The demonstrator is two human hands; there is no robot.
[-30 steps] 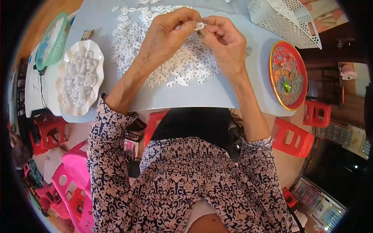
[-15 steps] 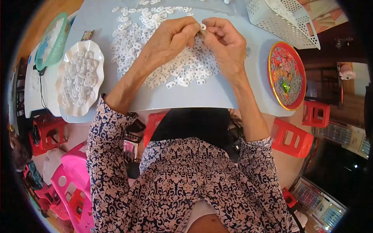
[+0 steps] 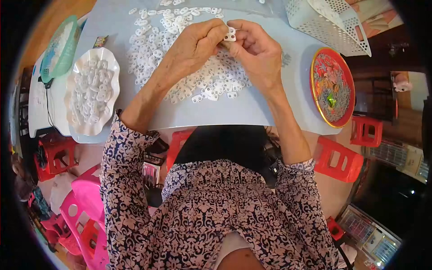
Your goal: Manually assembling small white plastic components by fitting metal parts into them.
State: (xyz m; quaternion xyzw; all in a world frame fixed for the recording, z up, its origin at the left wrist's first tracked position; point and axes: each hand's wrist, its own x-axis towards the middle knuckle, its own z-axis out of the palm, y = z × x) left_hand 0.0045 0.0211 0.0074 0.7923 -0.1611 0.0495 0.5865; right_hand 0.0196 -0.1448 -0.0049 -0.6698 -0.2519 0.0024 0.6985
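Between my two hands, above the far middle of the table, a small white plastic piece with holes (image 3: 230, 34) is pinched. My left hand (image 3: 196, 45) has its fingers closed on the piece's left side. My right hand (image 3: 260, 48) grips it from the right with thumb and fingers, the other fingers curled in. Beneath and around both hands spreads a loose heap of similar white plastic pieces (image 3: 211, 85). A scalloped white dish (image 3: 72, 96) full of white pieces stands to the left of my left forearm.
A red round tray (image 3: 314, 90) with grey and coloured small parts lies at the right. Behind it stands a white perforated basket (image 3: 310, 27); a green basket (image 3: 67, 49) is at far left. The table (image 3: 207, 114) ends before my body; red stools (image 3: 339, 159) and a pink chair (image 3: 85, 198) surround it.
The white piece now shows more of its face and holes between my fingers. My right hand has shifted slightly left, and its fingers have curled in more.
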